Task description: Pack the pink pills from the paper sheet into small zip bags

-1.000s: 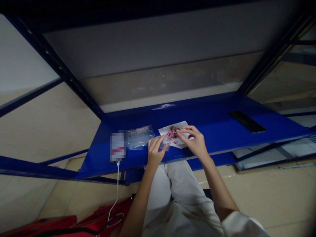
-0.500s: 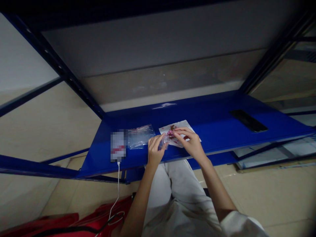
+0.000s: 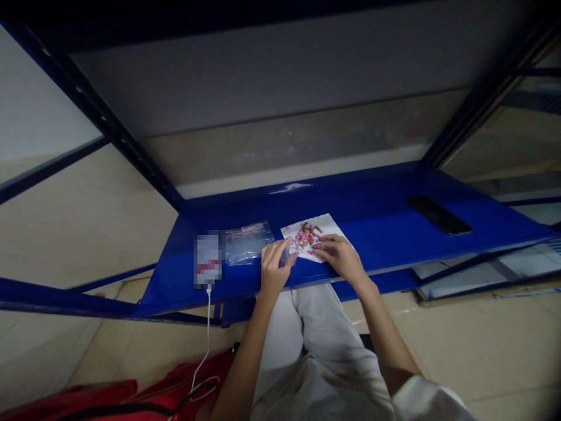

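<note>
My left hand [image 3: 274, 266] is closed round a small clear plastic bag [image 3: 287, 252] at the left edge of a sheet of white paper [image 3: 329, 222]. Scattered over that sheet lie several small pink round pieces [image 3: 302, 234] and brown longish pieces [image 3: 318, 229], like beads or pills. At the paper's lower right is my right hand [image 3: 344, 257]. Its thumb and fingertips come together in a pinch beside the pieces, and anything between them is too small to make out.
Left of the paper, clear zip bags [image 3: 249, 242] lie flat on the blue shelf [image 3: 377, 204]. Beyond them is a blurred white object [image 3: 207, 257] with a white cable [image 3: 208, 318]. A black phone [image 3: 439, 214] rests at the right. Blue posts [image 3: 100, 114] frame the shelf.
My right hand has drawn back toward the lower right of the paper. The pink and brown pieces, bunched under its fingers before, now show spread out. My left hand stays with the bag.
</note>
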A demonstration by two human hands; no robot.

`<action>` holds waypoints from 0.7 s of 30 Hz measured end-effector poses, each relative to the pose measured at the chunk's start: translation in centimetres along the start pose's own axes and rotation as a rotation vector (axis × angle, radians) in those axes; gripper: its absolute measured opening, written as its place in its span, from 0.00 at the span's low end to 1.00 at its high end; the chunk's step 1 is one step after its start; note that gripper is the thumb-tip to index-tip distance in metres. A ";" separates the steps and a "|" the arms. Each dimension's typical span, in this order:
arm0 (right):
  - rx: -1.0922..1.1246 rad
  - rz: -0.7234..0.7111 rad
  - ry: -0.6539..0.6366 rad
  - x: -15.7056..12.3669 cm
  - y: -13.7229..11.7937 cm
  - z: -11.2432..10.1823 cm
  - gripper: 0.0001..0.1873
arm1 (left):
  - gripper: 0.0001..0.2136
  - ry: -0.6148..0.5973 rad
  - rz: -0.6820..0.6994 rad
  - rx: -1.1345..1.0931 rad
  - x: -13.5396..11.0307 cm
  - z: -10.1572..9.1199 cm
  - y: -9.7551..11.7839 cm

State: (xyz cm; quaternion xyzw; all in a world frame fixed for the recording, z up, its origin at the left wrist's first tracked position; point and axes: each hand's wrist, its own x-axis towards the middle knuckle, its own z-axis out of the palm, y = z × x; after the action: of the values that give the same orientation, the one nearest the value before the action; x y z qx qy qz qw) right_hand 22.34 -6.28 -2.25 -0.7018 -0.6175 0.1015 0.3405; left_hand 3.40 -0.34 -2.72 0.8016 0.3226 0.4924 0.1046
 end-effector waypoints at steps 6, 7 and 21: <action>0.007 0.022 0.043 0.1 0.1 0.5 0.07 | 0.17 0.018 0.016 -0.009 -0.1 0.0 -0.1; 0.047 0.028 0.069 0.2 -0.3 0.3 0.07 | 0.17 0.020 0.017 -0.010 -0.1 0.0 -0.1; 0.363 -0.196 0.051 0.8 -6.9 -0.6 0.06 | 0.15 -0.049 0.059 0.005 -0.3 0.1 -0.2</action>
State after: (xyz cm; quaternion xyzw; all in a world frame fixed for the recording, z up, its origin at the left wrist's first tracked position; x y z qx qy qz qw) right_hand 17.34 -5.75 2.58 -0.5678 -0.6454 0.1596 0.4853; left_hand 3.29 -0.32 -3.05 0.8228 0.2975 0.4747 0.0958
